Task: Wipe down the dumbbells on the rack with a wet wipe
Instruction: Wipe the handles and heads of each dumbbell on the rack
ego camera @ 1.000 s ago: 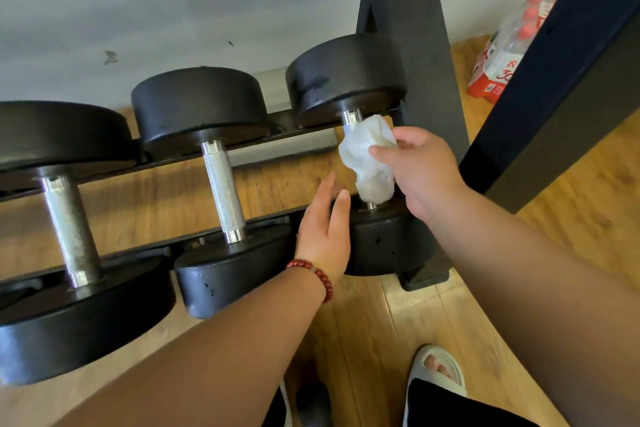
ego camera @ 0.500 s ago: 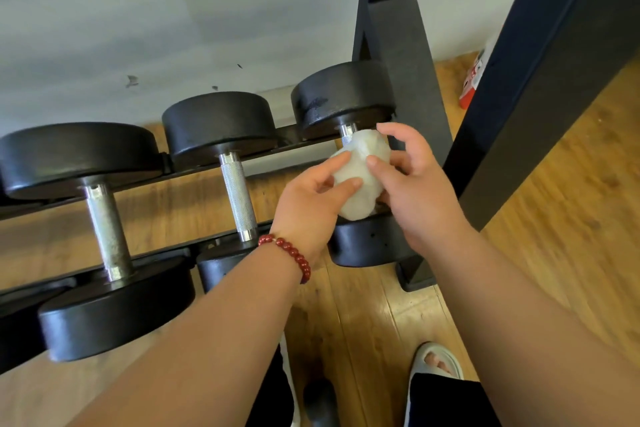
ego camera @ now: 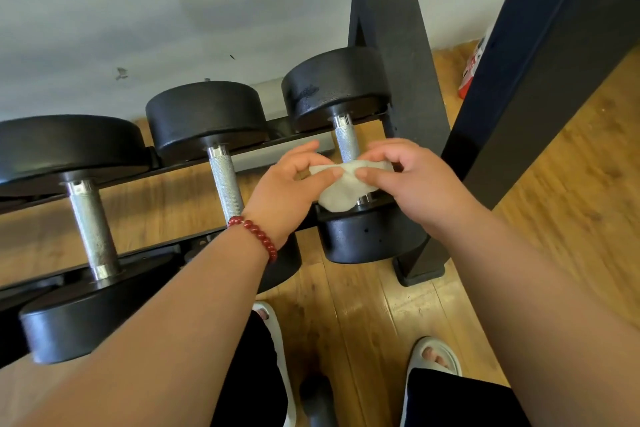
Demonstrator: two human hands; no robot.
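Observation:
Three black dumbbells with knurled steel handles lie across the low rack (ego camera: 252,152). The right dumbbell (ego camera: 337,90) is nearest the rack's upright, the middle dumbbell (ego camera: 204,114) sits beside it, and the left dumbbell (ego camera: 69,146) is the largest. A crumpled white wet wipe (ego camera: 341,189) hangs in front of the right dumbbell's handle, just above its near head. My left hand (ego camera: 287,187) pinches the wipe's left end and my right hand (ego camera: 405,177) pinches its right end, stretching it between them.
The rack's black upright post (ego camera: 398,80) stands just behind my right hand, and a dark slanted beam (ego camera: 540,62) rises at the right. A red-and-white pack (ego camera: 469,76) lies on the wooden floor behind. My slippered feet (ego camera: 433,355) are below.
My right hand took the wipe off the right dumbbell's handle. My left hand came up and took hold of it too, and the wipe is now pulled out between both hands.

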